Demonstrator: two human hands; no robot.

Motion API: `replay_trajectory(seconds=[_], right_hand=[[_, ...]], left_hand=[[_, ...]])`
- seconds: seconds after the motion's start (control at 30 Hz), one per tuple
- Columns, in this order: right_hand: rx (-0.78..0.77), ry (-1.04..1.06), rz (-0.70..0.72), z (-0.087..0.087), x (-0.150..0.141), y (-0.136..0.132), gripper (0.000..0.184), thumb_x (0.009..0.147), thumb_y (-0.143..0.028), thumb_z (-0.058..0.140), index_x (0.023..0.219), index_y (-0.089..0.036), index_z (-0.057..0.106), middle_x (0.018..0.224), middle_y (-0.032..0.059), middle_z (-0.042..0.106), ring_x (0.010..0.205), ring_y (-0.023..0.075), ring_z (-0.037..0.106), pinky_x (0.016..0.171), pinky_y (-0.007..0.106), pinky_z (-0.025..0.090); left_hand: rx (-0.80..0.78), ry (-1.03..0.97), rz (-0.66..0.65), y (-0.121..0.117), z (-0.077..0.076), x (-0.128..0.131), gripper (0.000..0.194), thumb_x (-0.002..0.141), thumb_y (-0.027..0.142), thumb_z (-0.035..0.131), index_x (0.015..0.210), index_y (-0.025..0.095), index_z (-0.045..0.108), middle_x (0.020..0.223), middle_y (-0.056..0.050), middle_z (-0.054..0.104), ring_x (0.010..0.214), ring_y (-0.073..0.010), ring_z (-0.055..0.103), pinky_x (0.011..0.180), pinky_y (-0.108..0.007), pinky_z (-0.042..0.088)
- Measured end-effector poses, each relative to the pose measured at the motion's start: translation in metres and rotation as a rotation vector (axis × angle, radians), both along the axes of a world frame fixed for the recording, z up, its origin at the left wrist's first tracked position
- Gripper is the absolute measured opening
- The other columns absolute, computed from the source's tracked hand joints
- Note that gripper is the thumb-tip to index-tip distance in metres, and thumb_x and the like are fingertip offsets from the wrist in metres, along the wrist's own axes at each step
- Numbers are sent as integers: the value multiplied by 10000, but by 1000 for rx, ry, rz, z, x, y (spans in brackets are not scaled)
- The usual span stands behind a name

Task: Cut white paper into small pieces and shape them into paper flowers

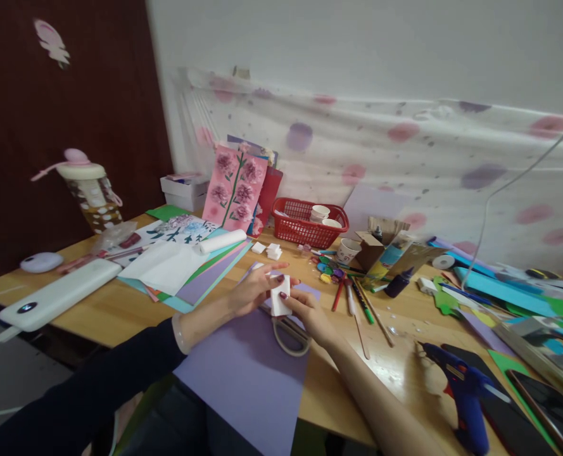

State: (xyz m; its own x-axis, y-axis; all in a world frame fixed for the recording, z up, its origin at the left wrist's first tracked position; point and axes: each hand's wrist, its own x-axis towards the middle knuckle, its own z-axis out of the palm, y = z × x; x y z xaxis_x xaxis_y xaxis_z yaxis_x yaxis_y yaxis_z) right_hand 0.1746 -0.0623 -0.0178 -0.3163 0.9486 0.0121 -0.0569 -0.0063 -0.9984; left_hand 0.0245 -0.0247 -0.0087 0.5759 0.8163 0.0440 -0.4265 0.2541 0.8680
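Both my hands pinch a small white folded paper piece [279, 303] in the middle of the view. My left hand [257, 288] grips it from the left with thumb and fingers. From the right, my right hand [309, 310] presses its thumb on the face of the piece. Just below them, a pair of scissors [291, 339] with grey handles lies on a purple paper sheet [247, 373], its blades mostly hidden by my hands. Behind the hands sit several small white folded pieces [273, 251] on the table.
A blue glue gun [461, 380] lies at the right front. Pens and brushes [357, 301] spread right of my hands, with a paper cup [348, 251] and red basket [312, 221] behind. Coloured sheets [200, 278] and a white power device [63, 292] lie left.
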Motion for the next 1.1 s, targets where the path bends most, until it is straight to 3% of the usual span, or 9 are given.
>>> replay_trajectory(seconds=[0.07,0.23,0.4,0.5,0.6,0.73,0.87,1.1], right_hand=[[-64,42,46,0,-2,-2,364,653,-501,689,632,-146,613,530,-11,568,517,112,521,561,239,419],[-125,78,139,-6,-12,-4,433,700,-557,636,686,-124,618,540,25,622,465,114,571,489,232,463],[-135,3,136,-6,-17,-9,446,674,-552,666,685,-113,584,602,60,673,464,108,596,442,208,476],[-163,-3,134,-6,-17,-9,418,669,-520,685,707,-123,561,595,47,677,466,106,607,461,207,489],[-160,42,71,-6,-15,-6,405,661,-507,696,726,-134,552,572,26,670,457,97,603,473,199,487],[-129,90,-46,-6,-9,-1,421,632,-507,716,777,-142,566,589,33,683,471,104,611,486,206,486],[-87,95,-102,-3,-6,1,396,639,-472,721,816,-136,606,610,41,682,537,146,640,542,258,512],[-76,176,-149,2,-4,0,240,717,-366,651,801,-141,666,762,54,686,669,183,658,596,297,549]], left_hand=[[-109,-49,-61,-4,2,3,543,711,471,671,1128,159,515,852,-93,674,641,-165,630,532,-253,474],[-208,-17,-34,-10,6,11,486,770,545,551,1069,163,555,601,-2,588,347,-117,492,325,-223,367],[-249,-38,106,-9,6,13,372,762,472,604,937,145,588,512,34,519,382,-79,478,370,-174,347],[-251,-65,113,-8,8,12,329,749,424,631,921,150,575,582,1,583,480,-112,555,444,-201,416],[-188,-88,80,-6,7,7,328,722,372,669,934,146,563,742,-57,656,645,-156,625,578,-253,481],[-11,46,132,1,0,0,368,635,257,750,923,116,568,740,-35,657,627,-116,604,581,-215,440],[120,204,212,6,-8,-1,493,619,219,754,1051,114,540,798,-62,697,652,-129,618,610,-230,437],[301,317,207,6,-4,-3,340,674,261,699,967,114,606,873,-93,712,719,-169,640,652,-268,461]])
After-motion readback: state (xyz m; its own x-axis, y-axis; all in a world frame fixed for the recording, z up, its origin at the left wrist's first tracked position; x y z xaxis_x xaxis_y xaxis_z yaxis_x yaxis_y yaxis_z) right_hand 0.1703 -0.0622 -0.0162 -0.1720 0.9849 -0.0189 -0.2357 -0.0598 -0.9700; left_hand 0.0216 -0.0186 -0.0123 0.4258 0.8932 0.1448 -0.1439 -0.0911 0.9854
